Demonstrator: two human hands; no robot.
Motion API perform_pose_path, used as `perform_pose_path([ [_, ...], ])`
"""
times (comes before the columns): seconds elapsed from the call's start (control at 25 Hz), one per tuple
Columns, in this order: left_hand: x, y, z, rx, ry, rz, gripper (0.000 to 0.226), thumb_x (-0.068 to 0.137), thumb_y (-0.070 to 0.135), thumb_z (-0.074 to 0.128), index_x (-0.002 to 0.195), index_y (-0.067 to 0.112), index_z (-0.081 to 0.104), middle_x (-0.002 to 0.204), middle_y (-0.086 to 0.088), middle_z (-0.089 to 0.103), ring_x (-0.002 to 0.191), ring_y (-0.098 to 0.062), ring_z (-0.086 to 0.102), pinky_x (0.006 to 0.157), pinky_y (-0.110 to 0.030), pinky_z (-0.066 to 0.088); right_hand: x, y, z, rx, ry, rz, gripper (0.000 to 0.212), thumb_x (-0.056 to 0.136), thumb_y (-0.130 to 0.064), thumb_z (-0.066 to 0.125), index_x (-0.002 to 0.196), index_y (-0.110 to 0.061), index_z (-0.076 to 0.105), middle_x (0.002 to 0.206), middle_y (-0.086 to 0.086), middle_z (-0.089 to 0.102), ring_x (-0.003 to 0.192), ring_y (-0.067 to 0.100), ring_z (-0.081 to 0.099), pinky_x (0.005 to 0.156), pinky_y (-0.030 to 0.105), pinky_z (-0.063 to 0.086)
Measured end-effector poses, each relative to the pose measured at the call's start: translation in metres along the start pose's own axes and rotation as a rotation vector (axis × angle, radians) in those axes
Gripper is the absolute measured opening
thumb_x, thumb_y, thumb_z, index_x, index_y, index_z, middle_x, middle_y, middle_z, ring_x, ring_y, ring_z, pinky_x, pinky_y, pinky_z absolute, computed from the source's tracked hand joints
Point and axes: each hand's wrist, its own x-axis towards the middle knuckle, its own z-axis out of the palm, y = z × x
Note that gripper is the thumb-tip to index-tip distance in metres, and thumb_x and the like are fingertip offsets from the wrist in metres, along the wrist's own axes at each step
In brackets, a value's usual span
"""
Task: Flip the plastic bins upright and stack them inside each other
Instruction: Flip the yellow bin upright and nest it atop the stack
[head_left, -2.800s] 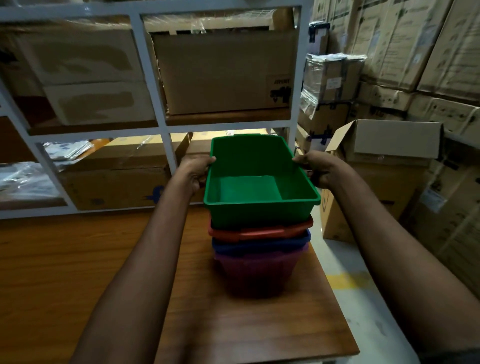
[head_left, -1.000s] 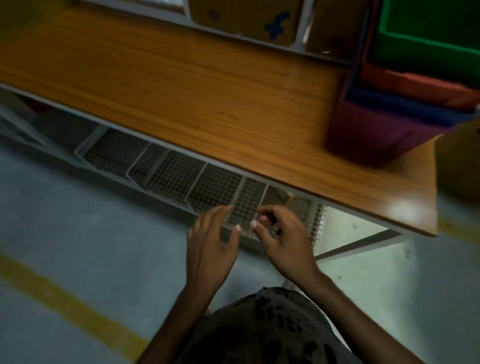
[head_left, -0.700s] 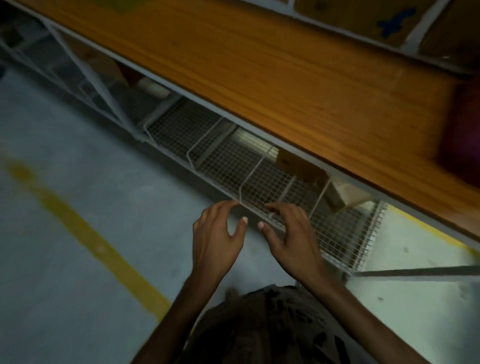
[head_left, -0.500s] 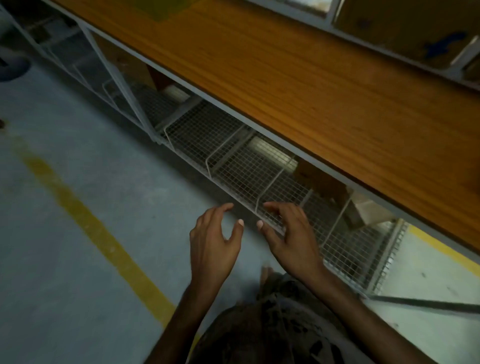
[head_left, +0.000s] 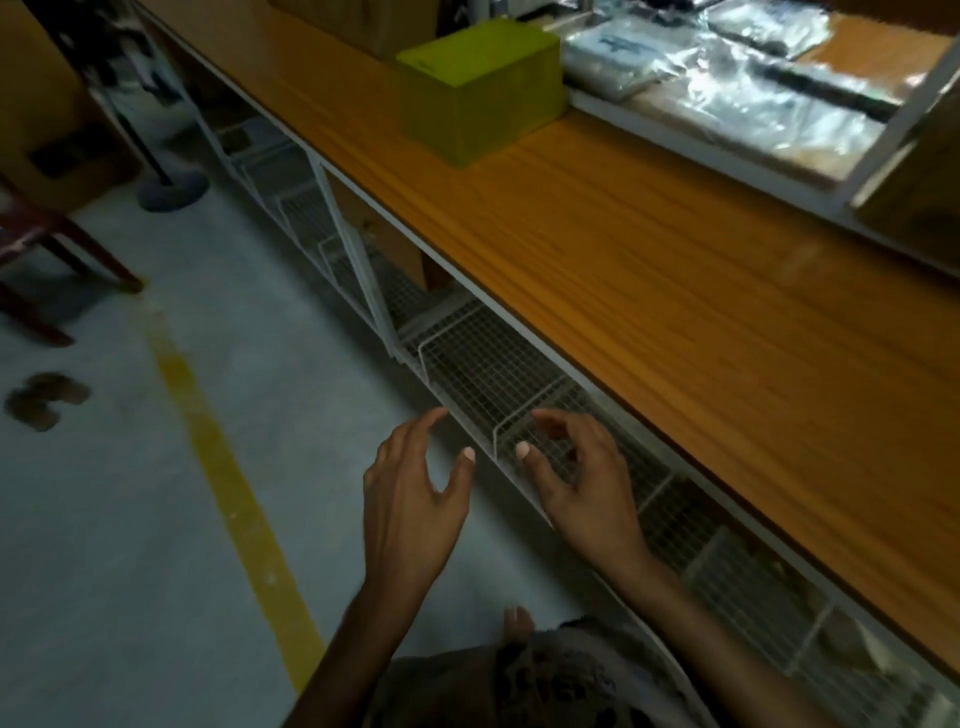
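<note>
Compared with half a second ago, my view has swung left along the wooden table (head_left: 675, 270). The stacked bins have left the view, and a yellow-green bin (head_left: 480, 88) now shows at the far end, base up on the tabletop, its inside hidden. Below the table, wire mesh baskets (head_left: 488, 374) run in a row; I cannot make out any contents. Plastic-wrapped packets (head_left: 727, 78) lie on the far-right shelf. The left hand (head_left: 410, 499) hovers over the floor (head_left: 130, 519), fingers loosely spread, holding nothing. The right hand (head_left: 582, 488) hovers at a near basket's rim, fingers slightly curled, empty; I cannot tell whether it touches the wire. Both hands are well apart from the bin.
</note>
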Motion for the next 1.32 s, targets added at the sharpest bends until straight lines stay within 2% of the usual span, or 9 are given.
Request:
perform_pose_path([
  [0.24,0.127,-0.011,-0.012,0.01,0.063,0.053,0.05,0.095,0.039,0.064,0.143,0.032,0.049,0.142,0.01,0.055,0.134,-0.01,0.046,0.107,-0.029,0.035,0.116,-0.024,0.046,0.058,0.04,-0.021,0.034,0.096,-0.041,0.067,0.129,-0.03,0.061,0.122,-0.017,0.061,0.117,-0.001,0.056,0.097,0.031,0.052],
  [0.36,0.195,-0.036,-0.018,0.005,0.049,0.096,0.052,0.095,0.038,0.065,0.144,0.031,0.048,0.144,0.008,0.054,0.134,-0.012,0.047,0.108,-0.035,0.039,0.168,-0.034,0.08,0.089,0.092,-0.005,0.032,0.096,-0.04,0.068,0.126,-0.032,0.061,0.12,-0.017,0.062,0.115,0.002,0.057,0.093,0.038,0.055],
  [0.6,0.335,-0.09,-0.054,-0.03,-0.009,0.189,0.05,0.096,0.036,0.066,0.142,0.033,0.049,0.143,0.01,0.053,0.134,-0.01,0.045,0.107,-0.034,0.036,0.271,-0.072,0.164,0.17,0.244,0.103,0.03,0.095,-0.04,0.068,0.123,-0.032,0.063,0.116,-0.017,0.064,0.108,-0.001,0.06,0.091,0.041,0.057],
  [0.68,0.379,-0.1,-0.069,-0.057,-0.032,0.236,0.049,0.096,0.035,0.066,0.142,0.032,0.05,0.142,0.01,0.053,0.134,-0.01,0.046,0.108,-0.033,0.037,0.304,-0.089,0.187,0.192,0.285,0.124,0.032,0.095,-0.04,0.068,0.125,-0.031,0.062,0.115,-0.018,0.064,0.108,-0.002,0.061,0.09,0.039,0.058],
  [0.92,0.501,-0.108,-0.066,-0.115,-0.091,0.304,0.045,0.096,0.037,0.064,0.14,0.034,0.052,0.141,0.013,0.053,0.132,-0.01,0.047,0.104,-0.044,0.046,0.403,-0.108,0.211,0.149,0.378,0.144,0.031,0.096,-0.042,0.067,0.125,-0.033,0.062,0.117,-0.02,0.064,0.106,0.0,0.062,0.08,0.034,0.058],
  [1.08,0.579,-0.109,-0.034,-0.101,-0.139,0.318,0.043,0.095,0.038,0.064,0.136,0.038,0.052,0.139,0.014,0.054,0.129,-0.012,0.049,0.099,-0.046,0.049,0.472,-0.088,0.211,0.129,0.463,0.169,0.028,0.099,-0.04,0.064,0.125,-0.03,0.063,0.116,-0.018,0.066,0.104,-0.003,0.062,0.076,0.012,0.049],
  [1.2,0.632,-0.111,-0.014,-0.116,-0.185,0.297,0.041,0.095,0.037,0.063,0.134,0.039,0.053,0.139,0.017,0.053,0.129,-0.011,0.047,0.097,-0.046,0.049,0.516,-0.069,0.212,0.195,0.532,0.245,0.025,0.103,-0.033,0.057,0.125,-0.024,0.066,0.12,-0.012,0.068,0.107,-0.006,0.061,0.074,0.003,0.044],
  [1.28,0.669,-0.113,0.0,-0.154,-0.229,0.282,0.043,0.095,0.037,0.063,0.137,0.037,0.051,0.14,0.014,0.052,0.13,-0.013,0.048,0.098,-0.047,0.049,0.543,-0.056,0.213,0.205,0.598,0.28,0.025,0.106,-0.028,0.054,0.127,-0.021,0.066,0.124,-0.007,0.067,0.108,-0.009,0.059,0.078,0.004,0.044],
  [1.32,0.688,-0.113,0.007,-0.175,-0.257,0.27,0.047,0.095,0.037,0.063,0.14,0.034,0.049,0.142,0.011,0.051,0.131,-0.015,0.047,0.099,-0.048,0.049,0.554,-0.05,0.214,0.193,0.628,0.309,0.026,0.106,-0.025,0.054,0.129,-0.02,0.065,0.127,-0.006,0.066,0.11,-0.006,0.059,0.086,0.011,0.048],
])
